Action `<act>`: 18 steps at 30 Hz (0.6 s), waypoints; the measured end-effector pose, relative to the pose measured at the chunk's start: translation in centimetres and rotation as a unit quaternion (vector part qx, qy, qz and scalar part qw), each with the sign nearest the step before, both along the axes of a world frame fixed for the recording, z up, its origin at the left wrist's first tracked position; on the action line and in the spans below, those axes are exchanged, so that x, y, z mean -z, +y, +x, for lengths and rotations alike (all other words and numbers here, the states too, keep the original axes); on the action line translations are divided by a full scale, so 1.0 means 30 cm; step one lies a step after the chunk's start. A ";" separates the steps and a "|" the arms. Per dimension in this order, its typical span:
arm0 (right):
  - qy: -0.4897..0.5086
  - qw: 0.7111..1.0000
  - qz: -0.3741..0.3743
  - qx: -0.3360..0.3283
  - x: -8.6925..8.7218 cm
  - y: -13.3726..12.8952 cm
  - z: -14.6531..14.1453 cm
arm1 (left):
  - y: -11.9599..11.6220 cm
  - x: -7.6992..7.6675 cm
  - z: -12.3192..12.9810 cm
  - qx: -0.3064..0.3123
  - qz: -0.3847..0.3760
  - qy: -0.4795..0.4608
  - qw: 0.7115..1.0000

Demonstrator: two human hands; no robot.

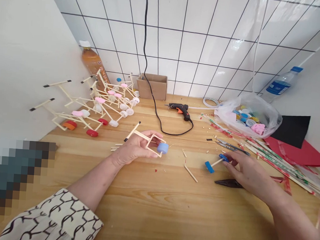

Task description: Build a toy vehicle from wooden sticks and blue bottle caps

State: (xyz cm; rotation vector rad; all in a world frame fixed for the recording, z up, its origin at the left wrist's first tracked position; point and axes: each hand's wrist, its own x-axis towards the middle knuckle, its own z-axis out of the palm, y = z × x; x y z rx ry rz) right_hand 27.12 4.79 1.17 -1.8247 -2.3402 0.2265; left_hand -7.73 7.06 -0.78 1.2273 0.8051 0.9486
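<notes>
My left hand [138, 146] grips a small frame of thin wooden sticks [141, 134], with black-tipped handlebars at its far left end. Between the two prongs at its right end sits a light blue bottle cap wheel [162, 148]. In my right hand [237, 164] a pair of blue bottle caps joined by a stick axle [216, 162] is pinched by the nearer-right cap. Under that hand lie dark pliers [228, 183], partly hidden. Short stick pieces [191, 173] rest on the table between my hands. Scissors [231, 146] lie just beyond my right hand.
Several finished stick tricycles [95, 104] crowd the left, before a drink bottle [94, 60]. At the back are a cardboard box [152, 88], a black glue gun [179, 109] with its cord, tape [210, 102] and a bag of caps [248, 117]. Wrapped sticks [280, 165] lie right.
</notes>
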 end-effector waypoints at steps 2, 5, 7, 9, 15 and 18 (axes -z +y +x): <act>0.010 1.000 -0.003 0.008 -0.004 -0.002 -0.009 | 0.000 -0.001 0.000 0.000 -0.001 0.000 1.000; 0.016 1.000 0.012 0.022 0.002 0.001 -0.022 | 0.000 -0.003 0.000 0.002 -0.002 0.000 1.000; 0.019 0.999 0.029 0.034 0.013 0.005 -0.030 | 0.001 -0.003 0.000 0.000 -0.001 0.002 1.000; 0.022 0.997 0.039 0.055 0.024 0.010 -0.036 | 0.002 -0.003 0.000 -0.003 -0.001 0.005 1.000; 0.078 0.994 0.019 0.076 0.033 0.010 -0.052 | 0.001 -0.004 0.002 0.000 -0.001 -0.001 1.000; 0.146 0.986 0.003 0.080 0.034 0.010 -0.062 | -0.001 -0.006 0.002 0.000 0.001 0.001 1.000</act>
